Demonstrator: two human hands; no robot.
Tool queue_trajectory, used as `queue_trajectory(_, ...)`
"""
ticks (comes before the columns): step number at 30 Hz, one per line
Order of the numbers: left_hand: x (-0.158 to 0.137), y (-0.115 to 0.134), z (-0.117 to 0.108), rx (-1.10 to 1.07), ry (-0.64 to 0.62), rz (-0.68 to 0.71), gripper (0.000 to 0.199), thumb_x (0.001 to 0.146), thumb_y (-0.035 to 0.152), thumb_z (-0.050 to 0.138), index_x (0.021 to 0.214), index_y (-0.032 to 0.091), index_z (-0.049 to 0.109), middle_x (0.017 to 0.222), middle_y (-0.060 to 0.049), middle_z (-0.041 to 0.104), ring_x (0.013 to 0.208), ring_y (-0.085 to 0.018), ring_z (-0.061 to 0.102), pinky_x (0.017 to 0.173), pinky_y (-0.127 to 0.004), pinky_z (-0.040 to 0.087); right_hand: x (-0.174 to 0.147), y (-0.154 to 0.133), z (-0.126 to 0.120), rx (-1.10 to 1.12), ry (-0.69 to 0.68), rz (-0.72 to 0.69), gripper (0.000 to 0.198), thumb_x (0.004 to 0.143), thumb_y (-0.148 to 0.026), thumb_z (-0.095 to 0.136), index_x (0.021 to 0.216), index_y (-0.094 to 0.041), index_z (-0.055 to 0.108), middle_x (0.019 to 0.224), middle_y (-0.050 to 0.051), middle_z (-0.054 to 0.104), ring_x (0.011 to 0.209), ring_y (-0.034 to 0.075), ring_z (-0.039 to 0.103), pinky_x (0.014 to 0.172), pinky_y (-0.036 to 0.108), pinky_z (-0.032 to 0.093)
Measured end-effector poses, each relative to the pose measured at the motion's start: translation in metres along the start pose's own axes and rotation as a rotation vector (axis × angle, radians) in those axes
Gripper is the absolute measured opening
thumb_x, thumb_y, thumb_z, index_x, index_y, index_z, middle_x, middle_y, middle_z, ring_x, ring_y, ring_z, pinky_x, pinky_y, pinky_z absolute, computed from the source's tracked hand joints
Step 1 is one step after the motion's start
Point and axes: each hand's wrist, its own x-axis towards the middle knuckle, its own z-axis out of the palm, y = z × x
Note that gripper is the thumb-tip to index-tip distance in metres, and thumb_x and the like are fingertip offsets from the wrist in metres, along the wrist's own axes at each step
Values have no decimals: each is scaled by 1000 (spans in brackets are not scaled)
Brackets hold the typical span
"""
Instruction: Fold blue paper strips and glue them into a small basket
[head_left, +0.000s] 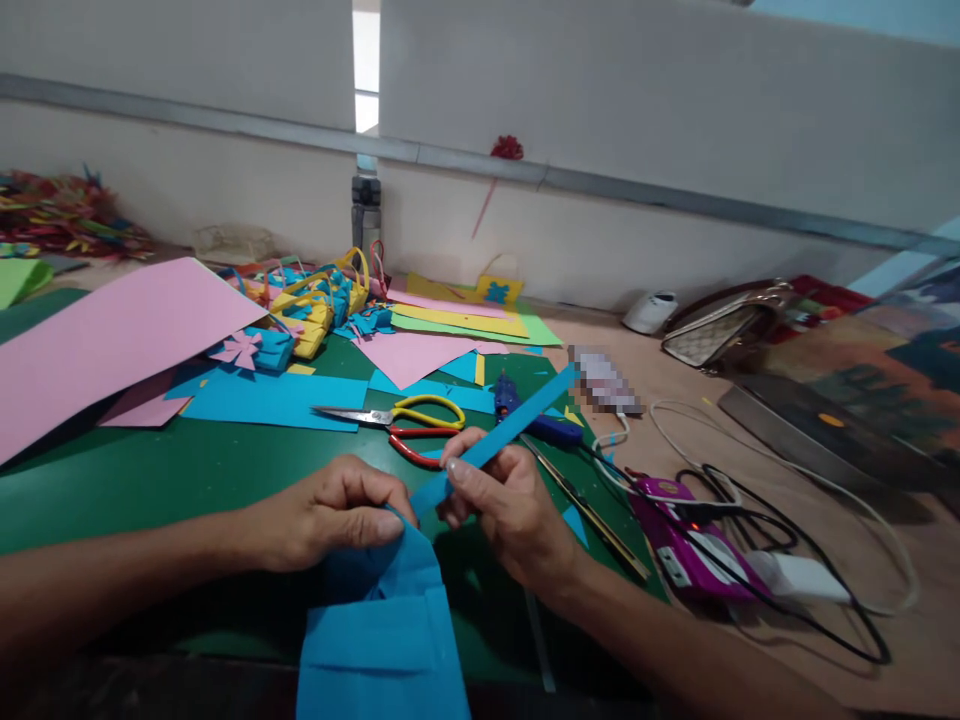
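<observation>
My left hand (337,515) is closed, its thumb and fingers pinching the top edge of a folded blue paper bag (382,640) near the table's front edge. My right hand (502,500) grips a narrow blue paper strip (517,415) between thumb and fingers. The strip's lower end meets the bag's top edge beside my left fingertips; whether it is stuck there I cannot tell. Its other end points up and right. Just beyond my hands lie scissors (427,413) with yellow and red handles, and a blue glue gun (551,430).
Blue paper sheets (262,400), a pink sheet (127,330) and finished small paper bags (311,325) cover the back left. A utility knife (592,510) lies by my right forearm. At right are a purple power strip (690,550), tangled cables and a phone (604,380).
</observation>
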Motion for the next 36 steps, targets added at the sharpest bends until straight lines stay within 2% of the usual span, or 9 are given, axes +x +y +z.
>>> queue_trajectory(6, -2, 2, 0, -37, -34, -6, 35, 79, 44, 61, 79, 10, 68, 74, -6, 63, 67, -15, 53, 63, -24, 42, 1, -1, 0, -3, 123, -48, 12, 72, -27, 65, 77, -17, 59, 43, -7, 47, 41, 8, 46, 44, 22, 38)
queue_trajectory(11, -3, 2, 0, -58, -62, 3, 33, 80, 43, 60, 79, 11, 68, 72, -6, 62, 66, -14, 52, 63, -25, 42, 0, 0, 1, 8, 157, -55, 12, 72, -26, 65, 78, -18, 60, 43, -8, 47, 41, 8, 46, 45, 22, 39)
queue_trajectory(16, -2, 2, 1, -63, -76, 17, 34, 80, 44, 60, 79, 11, 69, 73, -6, 63, 67, -14, 52, 63, -24, 42, 1, 0, 1, 12, 145, -69, 15, 72, -32, 68, 76, -19, 61, 44, -7, 48, 42, 8, 47, 46, 23, 40)
queue_trajectory(21, 0, 8, 4, -103, -94, 53, 33, 80, 43, 59, 77, 11, 69, 76, -6, 61, 65, -13, 50, 62, -24, 40, 1, 0, 0, 20, 84, -58, 20, 77, -39, 65, 75, -19, 64, 36, -12, 36, 33, 5, 32, 52, 26, 44)
queue_trajectory(28, 1, 14, 5, -29, -25, 111, 37, 79, 48, 58, 70, 13, 68, 71, -3, 49, 71, -15, 43, 68, -26, 37, 2, -1, -5, 53, -7, -36, 20, 70, -38, 70, 72, -20, 61, 52, -3, 57, 51, 11, 54, 53, 25, 43)
queue_trajectory(33, 1, 12, 4, 31, -17, 151, 32, 82, 42, 56, 72, 14, 66, 75, -3, 50, 75, -15, 45, 72, -26, 36, 0, 0, -6, 24, -14, -65, 12, 72, -28, 66, 78, -19, 62, 58, -1, 61, 56, 12, 56, 55, 25, 43)
queue_trajectory(36, -1, 12, 5, 52, 1, 158, 32, 83, 42, 55, 71, 13, 64, 77, -3, 50, 78, -16, 45, 74, -27, 36, -1, -1, -5, -15, 4, -68, 13, 73, -26, 63, 84, -19, 63, 58, -1, 61, 56, 13, 56, 57, 27, 44)
